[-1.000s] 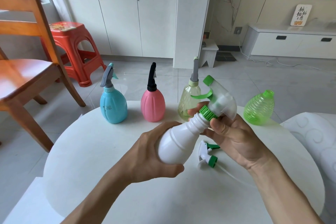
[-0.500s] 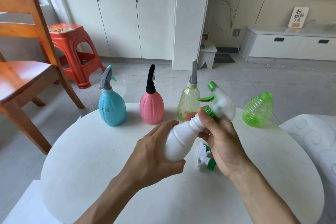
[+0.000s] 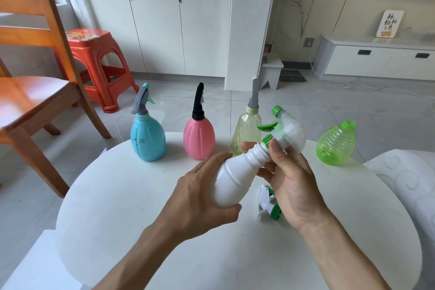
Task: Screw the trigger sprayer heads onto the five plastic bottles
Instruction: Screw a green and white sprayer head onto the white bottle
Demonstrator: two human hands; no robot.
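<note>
Held over the middle of the tabletop (image 3: 117, 195), the white bottle (image 3: 231, 178) is cupped in the left hand (image 3: 200, 198). The right hand (image 3: 290, 181) pinches the collar of its sprayer (image 3: 286, 132). A tilted start could cross-thread it. The spare sprayer (image 3: 267, 205), lying just under the right hand, might get knocked. The green bottle (image 3: 336, 142), at the right edge, is still headless.

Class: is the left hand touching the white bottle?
Touching. The head view shows the left hand wrapped round the white bottle's base, thumb and fingers pressed against its surface.
</note>
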